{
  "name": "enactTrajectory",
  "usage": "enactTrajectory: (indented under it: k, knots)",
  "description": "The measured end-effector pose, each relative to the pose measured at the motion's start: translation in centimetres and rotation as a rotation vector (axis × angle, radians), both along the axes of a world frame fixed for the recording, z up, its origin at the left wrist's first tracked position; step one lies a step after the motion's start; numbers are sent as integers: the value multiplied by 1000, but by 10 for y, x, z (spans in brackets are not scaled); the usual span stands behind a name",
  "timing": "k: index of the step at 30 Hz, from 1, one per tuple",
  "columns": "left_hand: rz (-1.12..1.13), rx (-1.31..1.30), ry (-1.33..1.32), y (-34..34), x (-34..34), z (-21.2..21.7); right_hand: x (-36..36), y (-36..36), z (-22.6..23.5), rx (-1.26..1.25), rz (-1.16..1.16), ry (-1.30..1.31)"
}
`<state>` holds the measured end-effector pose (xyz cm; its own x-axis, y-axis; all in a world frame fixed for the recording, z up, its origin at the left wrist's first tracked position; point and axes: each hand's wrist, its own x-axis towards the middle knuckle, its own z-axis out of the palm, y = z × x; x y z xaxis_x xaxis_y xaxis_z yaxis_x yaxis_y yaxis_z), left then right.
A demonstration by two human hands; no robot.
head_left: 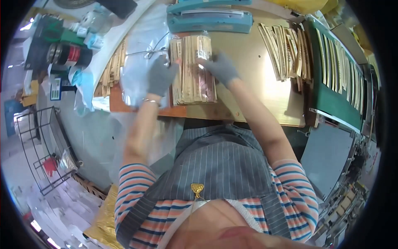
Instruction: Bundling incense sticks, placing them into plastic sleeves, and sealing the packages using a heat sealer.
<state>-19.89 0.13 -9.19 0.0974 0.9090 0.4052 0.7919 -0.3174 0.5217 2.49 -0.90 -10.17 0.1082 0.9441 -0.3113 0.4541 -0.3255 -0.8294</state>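
Observation:
A bundle of narrow tan paper packets (191, 85) lies on the worktable in front of me, with shiny clear plastic over its right part. My left hand (161, 77), in a grey glove with bare fingertips, is at the bundle's left edge, its thumb tip against the packets. From the other side my right hand (223, 69), gloved alike, grips the bundle's upper right edge through the plastic. Metal scissors (150, 53) with spread blades are just beyond my left fingers, over clear plastic bags (134, 74). Whether those fingers touch the scissor handles I cannot tell.
A teal bar-shaped sealer (209, 21) stands behind the bundle. Loose packets (286, 54) lie at the right, beside a green rack (338, 93) holding several more. More packets (111, 68) are at the left, near a dark red-labelled bottle (69, 54). A wire frame (41, 149) stands lower left.

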Motion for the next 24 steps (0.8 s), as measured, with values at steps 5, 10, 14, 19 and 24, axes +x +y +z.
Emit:
enactTrajectory:
  k: [5,10,14,19,24]
  knots:
    - [122,-126,-268,-13,51,14,2,8,5,-235,121,537]
    - [-271,-945,-1000,-8,30,25,30,-45,27,218,112,832]
    - [-331,-640,-778,-27,63,56,47,-36,79,330,-9,775]
    - [-375,-726,-978,-17,92,46,69,5,78,486,-186,712]
    - [-351,-745,-916,-2,98,36,87,56,59,543,-459,691]
